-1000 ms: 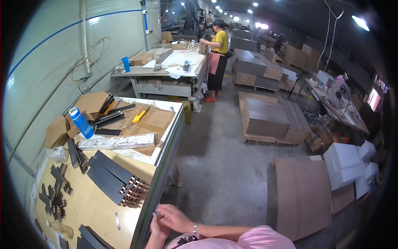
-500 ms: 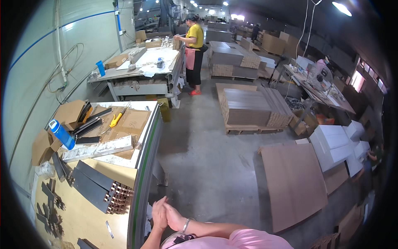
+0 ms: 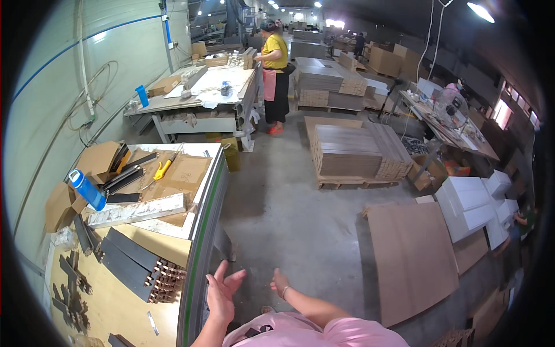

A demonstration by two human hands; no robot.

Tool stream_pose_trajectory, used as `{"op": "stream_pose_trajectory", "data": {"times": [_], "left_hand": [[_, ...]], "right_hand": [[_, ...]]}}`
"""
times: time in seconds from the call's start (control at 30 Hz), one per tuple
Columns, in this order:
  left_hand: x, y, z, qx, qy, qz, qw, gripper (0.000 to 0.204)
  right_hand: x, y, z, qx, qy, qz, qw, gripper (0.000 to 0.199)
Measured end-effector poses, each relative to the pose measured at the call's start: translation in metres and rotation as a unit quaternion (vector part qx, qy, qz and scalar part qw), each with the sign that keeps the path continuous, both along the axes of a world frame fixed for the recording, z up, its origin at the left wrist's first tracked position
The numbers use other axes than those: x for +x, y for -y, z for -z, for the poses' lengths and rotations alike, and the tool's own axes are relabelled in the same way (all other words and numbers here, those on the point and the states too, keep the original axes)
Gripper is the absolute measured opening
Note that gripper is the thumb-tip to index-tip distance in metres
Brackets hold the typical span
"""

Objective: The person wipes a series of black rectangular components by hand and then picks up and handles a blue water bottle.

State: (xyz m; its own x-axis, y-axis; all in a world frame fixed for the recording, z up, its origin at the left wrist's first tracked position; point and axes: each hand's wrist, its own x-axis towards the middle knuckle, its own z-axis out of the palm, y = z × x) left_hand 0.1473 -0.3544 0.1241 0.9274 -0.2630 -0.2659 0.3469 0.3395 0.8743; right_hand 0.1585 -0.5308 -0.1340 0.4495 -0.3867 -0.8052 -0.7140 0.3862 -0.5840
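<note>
My left hand (image 3: pixel 222 294) is held up beside the table's edge, fingers spread and nothing in it. To its right, over the floor, my right hand (image 3: pixel 280 282) is apart from it and also holds nothing; its fingers are loosely bent and partly foreshortened. A bracelet (image 3: pixel 285 292) circles the right wrist. The worktable (image 3: pixel 173 315) is nearest my left hand. On it lies a stack of dark flat strips (image 3: pixel 130 260) with copper-coloured ends. Smaller dark pieces (image 3: pixel 69 283) are scattered to the left, and a thin metal blade-like piece (image 3: pixel 152 323) lies near the front.
Farther along the table are a blue bottle (image 3: pixel 87 189), a yellow-handled tool (image 3: pixel 162 169), a long whitish block (image 3: pixel 136 210) and open cartons (image 3: pixel 99 160). A person in yellow (image 3: pixel 275 55) stands at another table. Stacked panels (image 3: pixel 350 151) and a cardboard sheet (image 3: pixel 410 260) lie to the right.
My hands were pressed together beside the table; now they have parted. The right hand has moved to the right, and the left hand's fingers have spread.
</note>
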Motion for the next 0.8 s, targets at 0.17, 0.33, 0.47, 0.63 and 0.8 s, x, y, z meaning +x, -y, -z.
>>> {"op": "stream_pose_trajectory", "data": {"times": [0.17,0.33,0.47,0.63,0.8], "left_hand": [[0.009,0.022,0.029,0.288,0.4,0.074,0.867,0.065],[0.04,0.013,0.068,0.31,0.458,0.129,0.824,0.058],[0.09,-0.006,0.156,0.073,-0.077,-0.022,0.994,0.064],[0.125,0.046,0.128,-0.131,-0.221,-0.042,0.966,0.074],[0.207,0.079,0.183,-0.349,-0.224,0.105,0.904,0.073]], "right_hand": [[-0.005,-0.047,-0.071,0.131,0.377,-0.213,0.892,0.059],[0.006,-0.064,-0.164,0.335,0.279,-0.039,0.899,0.054],[0.021,-0.048,-0.229,0.33,0.329,-0.12,0.877,0.058],[0.085,-0.032,-0.208,-0.238,0.548,-0.308,0.741,0.053],[0.164,-0.008,-0.167,-0.368,0.492,-0.38,0.692,0.039]]}}
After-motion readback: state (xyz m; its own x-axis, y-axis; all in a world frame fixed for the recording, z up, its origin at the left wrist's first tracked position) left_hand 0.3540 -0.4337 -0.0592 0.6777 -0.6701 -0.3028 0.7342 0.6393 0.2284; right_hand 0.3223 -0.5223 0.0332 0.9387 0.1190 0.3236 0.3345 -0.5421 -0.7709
